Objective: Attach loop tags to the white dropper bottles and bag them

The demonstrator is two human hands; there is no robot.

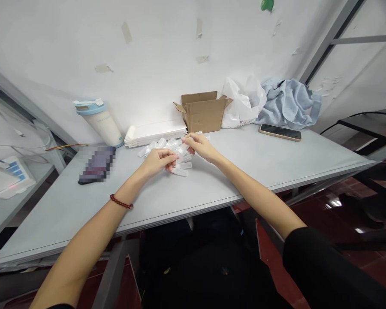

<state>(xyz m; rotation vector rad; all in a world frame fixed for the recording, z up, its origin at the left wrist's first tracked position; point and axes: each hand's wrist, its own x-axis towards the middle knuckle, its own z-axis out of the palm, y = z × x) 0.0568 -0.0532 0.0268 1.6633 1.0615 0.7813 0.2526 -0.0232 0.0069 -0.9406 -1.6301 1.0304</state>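
Several small, translucent white plastic pieces (181,172) lie in a loose pile on the grey table, around and under both hands. My left hand (158,162) is just above the pile's near side, thumb and fingers pinched together. What it grips, if anything, is too small to name. To its right, my right hand (200,147) is closed with its fingertips on a translucent plastic piece (182,149), held between the two hands. The fingers partly hide that piece, so I cannot tell whether the left fingertips also touch it.
Behind the pile are a stack of white flat boxes (157,132) and an open cardboard box (203,115). A tumbler (99,124) and a blurred dark item (98,165) are left; a plastic bag (242,105), blue cloth (287,103) and phone (280,132) are right.
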